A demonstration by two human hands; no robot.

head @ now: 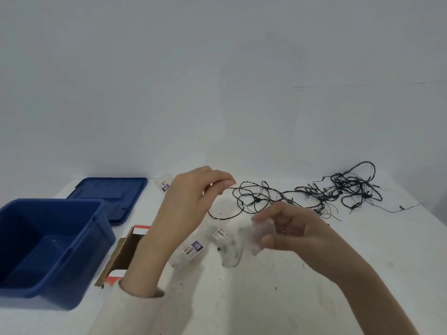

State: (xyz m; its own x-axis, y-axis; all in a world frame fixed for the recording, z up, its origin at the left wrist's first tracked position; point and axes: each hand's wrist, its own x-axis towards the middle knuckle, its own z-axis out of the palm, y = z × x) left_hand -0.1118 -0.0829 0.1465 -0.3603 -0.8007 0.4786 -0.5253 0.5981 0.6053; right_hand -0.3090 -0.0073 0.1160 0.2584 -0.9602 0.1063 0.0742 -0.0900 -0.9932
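A long black string of small lights [338, 189] lies tangled across the far right of the white table [278, 298]. My left hand [193, 189] is raised above the table and pinches one end of that string between thumb and fingers. My right hand [287, 228] is lower and nearer, holding a crumpled clear plastic bag [260, 234]. Two more clear plastic bags with printed labels [193, 250] [226, 243] lie on the table between my forearms.
An open blue plastic bin [36, 240] stands at the left edge, its blue lid [108, 197] flat behind it. An open cardboard box [121, 252] with red and white flaps sits beside the bin. Another small labelled bag [164, 184] lies near the wall.
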